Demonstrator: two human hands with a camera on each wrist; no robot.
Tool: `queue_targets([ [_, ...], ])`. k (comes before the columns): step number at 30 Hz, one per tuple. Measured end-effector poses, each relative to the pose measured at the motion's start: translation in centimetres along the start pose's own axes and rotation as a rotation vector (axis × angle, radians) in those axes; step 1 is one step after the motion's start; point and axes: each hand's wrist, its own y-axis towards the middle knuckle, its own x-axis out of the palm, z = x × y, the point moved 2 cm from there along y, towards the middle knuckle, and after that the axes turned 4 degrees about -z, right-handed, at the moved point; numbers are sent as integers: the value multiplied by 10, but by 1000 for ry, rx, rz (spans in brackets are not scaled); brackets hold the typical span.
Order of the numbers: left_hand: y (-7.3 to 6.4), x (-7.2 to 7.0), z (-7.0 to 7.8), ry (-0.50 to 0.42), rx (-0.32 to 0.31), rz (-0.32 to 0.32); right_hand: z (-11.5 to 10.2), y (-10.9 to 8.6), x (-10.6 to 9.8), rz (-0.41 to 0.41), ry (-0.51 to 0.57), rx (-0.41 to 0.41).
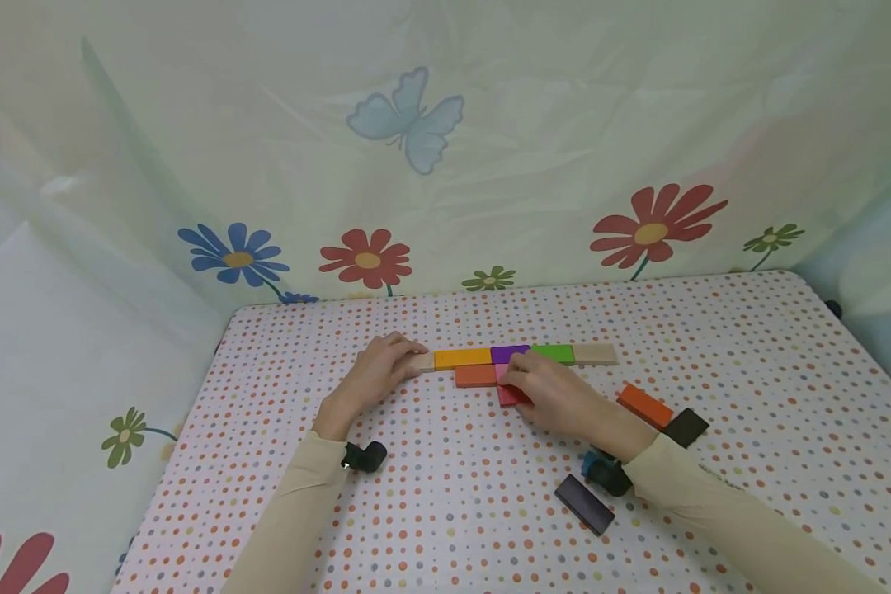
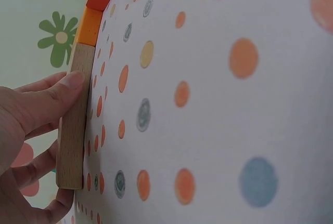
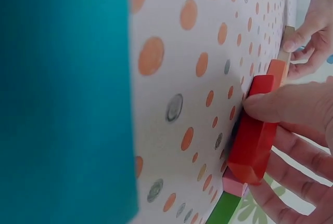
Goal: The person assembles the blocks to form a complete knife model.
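Note:
A row of flat blocks lies on the dotted cloth: pale wood (image 1: pixel 425 361), yellow (image 1: pixel 464 358), purple (image 1: pixel 510 354), green (image 1: pixel 553 354) and a second pale wood block (image 1: pixel 596 354). My left hand (image 1: pixel 383 368) grips the left wooden block, thumb on its near side and fingers behind. Against the row's near side sit an orange-red block (image 1: pixel 475 376) and a pink block (image 1: pixel 501 374), partly hidden. A red block (image 3: pixel 253 135) is pinched in my right hand (image 1: pixel 553 392), its thumb in front and fingers behind.
To the right lie an orange block (image 1: pixel 644 405), a black block (image 1: pixel 685 427) and a dark grey block (image 1: pixel 584 504). A teal surface (image 3: pixel 62 99) fills the left of the right wrist view. A flowered curtain (image 1: pixel 535 165) hangs behind the table.

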Motion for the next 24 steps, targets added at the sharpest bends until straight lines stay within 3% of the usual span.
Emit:
queue_targets([
  [24,1,1,-1,-3,-1,1,-2,-2,-4,5,-2,2],
])
